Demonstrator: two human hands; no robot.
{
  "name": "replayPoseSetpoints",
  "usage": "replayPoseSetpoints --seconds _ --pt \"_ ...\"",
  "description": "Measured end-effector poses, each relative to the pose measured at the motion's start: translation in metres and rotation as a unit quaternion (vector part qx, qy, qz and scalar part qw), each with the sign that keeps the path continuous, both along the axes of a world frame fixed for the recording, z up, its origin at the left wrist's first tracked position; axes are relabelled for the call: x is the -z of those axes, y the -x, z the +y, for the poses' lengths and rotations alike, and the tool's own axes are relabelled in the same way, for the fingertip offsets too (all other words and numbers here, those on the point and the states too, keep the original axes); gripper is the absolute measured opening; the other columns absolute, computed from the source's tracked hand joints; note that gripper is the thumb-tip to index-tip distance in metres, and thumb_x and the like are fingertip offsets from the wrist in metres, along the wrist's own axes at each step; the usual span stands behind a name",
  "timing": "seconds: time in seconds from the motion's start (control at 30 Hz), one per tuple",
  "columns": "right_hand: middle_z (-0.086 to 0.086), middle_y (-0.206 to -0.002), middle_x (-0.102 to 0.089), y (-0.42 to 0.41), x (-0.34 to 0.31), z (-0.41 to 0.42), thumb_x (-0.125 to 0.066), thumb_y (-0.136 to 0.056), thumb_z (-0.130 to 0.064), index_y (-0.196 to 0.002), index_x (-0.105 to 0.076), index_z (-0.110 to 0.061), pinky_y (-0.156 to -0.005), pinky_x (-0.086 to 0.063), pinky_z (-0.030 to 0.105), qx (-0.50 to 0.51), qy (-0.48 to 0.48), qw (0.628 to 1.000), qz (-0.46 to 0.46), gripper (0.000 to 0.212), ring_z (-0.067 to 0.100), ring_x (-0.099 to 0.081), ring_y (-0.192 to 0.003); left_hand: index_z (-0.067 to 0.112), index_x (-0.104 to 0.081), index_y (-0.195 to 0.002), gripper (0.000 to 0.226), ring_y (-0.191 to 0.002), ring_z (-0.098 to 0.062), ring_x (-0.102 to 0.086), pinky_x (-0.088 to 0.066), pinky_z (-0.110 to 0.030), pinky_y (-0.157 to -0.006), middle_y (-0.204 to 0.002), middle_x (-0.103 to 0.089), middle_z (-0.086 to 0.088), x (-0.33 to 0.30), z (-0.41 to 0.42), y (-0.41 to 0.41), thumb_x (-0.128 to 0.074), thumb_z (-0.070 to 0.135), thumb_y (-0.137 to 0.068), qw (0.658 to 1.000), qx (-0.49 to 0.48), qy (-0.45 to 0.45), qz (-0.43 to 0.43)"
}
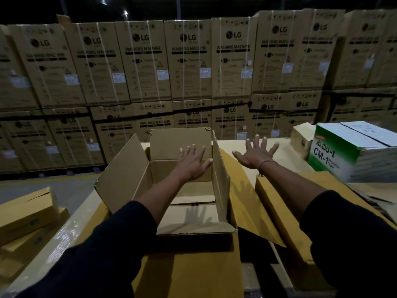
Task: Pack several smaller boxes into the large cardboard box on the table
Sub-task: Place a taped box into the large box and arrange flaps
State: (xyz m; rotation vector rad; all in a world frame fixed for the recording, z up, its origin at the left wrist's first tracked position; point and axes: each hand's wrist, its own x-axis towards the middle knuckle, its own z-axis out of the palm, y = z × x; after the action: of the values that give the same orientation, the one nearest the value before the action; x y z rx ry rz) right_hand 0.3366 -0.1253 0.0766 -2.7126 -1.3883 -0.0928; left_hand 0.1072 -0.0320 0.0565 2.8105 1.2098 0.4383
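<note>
Both grips released, fingers spread: left hand point(191, 163) over the empty large cardboard box point(182, 190), right hand point(255, 154) just beyond its right flap point(221, 181) — light, stiff board, best taken by the side walls.

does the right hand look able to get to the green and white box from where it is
Probably yes: the right hand hovers open over the table, and nothing stands between it and the green and white box further right.

Both arms wear dark long sleeves point(120, 237) pushed up the forearms, and a thin band point(265, 162) circles the right wrist.
</note>
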Motion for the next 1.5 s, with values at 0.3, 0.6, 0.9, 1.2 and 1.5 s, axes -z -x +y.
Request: replayPoseSetpoints --seconds 0.3,0.6,0.9,1.2,1.5 --pt "0.012 -0.173 0.014 -0.08 0.024 -0.059 -0.02 -0.095 -0.081 -0.167 -0.006 -0.023 -0.115 0.015 0.075 0.032 0.017 0.999 0.02 0.093 0.04 0.016 -0.157 0.02 -0.012 -0.165 0.08 -0.155 -0.03 -0.024 -0.02 -0.056 -0.124 -0.169 -0.02 -0.009 -0.002 -0.048 -0.074 -0.027 0.067 -0.103 0.979 0.064 0.19 -0.044" --pt "0.01 -0.173 0.012 -0.105 0.045 -0.078 -0.019 -0.096 -0.08 -0.167 -0.006 -0.025 -0.115 0.015 0.074 0.013 0.032 0.999 0.016 0.09 0.038 0.015 -0.158 0.022 0.009 -0.164 0.083 -0.158 -0.034 -0.002 -0.001 -0.06 -0.125 -0.172 0.004 -0.009 0.023 -0.072 -0.138 -0.027 0.065 -0.103 0.976 0.048 0.206 0.053" --pt "0.008 -0.173 0.013 -0.096 0.044 -0.059 -0.018 -0.096 -0.08 -0.167 -0.005 -0.026 -0.116 0.013 0.075 0.001 0.017 1.0 0.018 0.091 0.037 0.016 -0.158 0.022 0.006 -0.164 0.082 -0.159 -0.03 0.001 0.002 -0.059 -0.126 -0.172 0.006 -0.008 0.021 -0.043 -0.122 -0.021 0.069 -0.102 0.978 0.069 0.19 -0.048" --pt "0.007 -0.174 0.01 -0.068 0.036 -0.028 -0.019 -0.098 -0.078 -0.167 -0.008 -0.028 -0.116 0.014 0.073 -0.014 -0.007 1.0 0.011 0.086 0.036 0.014 -0.158 0.033 -0.001 -0.164 0.095 -0.158 -0.033 -0.011 -0.009 -0.061 -0.125 -0.172 -0.007 -0.005 0.041 0.015 -0.05 -0.01 0.089 -0.088 0.958 0.006 0.285 0.003" --pt "0.007 -0.174 0.006 -0.041 0.036 0.001 -0.018 -0.099 -0.076 -0.166 -0.012 -0.027 -0.118 0.014 0.072 -0.03 -0.05 0.998 0.017 0.084 0.034 0.014 -0.159 0.024 -0.01 -0.165 0.075 -0.158 -0.032 -0.002 -0.001 -0.057 -0.125 -0.172 -0.007 -0.008 0.031 0.04 -0.034 -0.017 0.066 -0.104 0.984 0.04 0.174 0.016"
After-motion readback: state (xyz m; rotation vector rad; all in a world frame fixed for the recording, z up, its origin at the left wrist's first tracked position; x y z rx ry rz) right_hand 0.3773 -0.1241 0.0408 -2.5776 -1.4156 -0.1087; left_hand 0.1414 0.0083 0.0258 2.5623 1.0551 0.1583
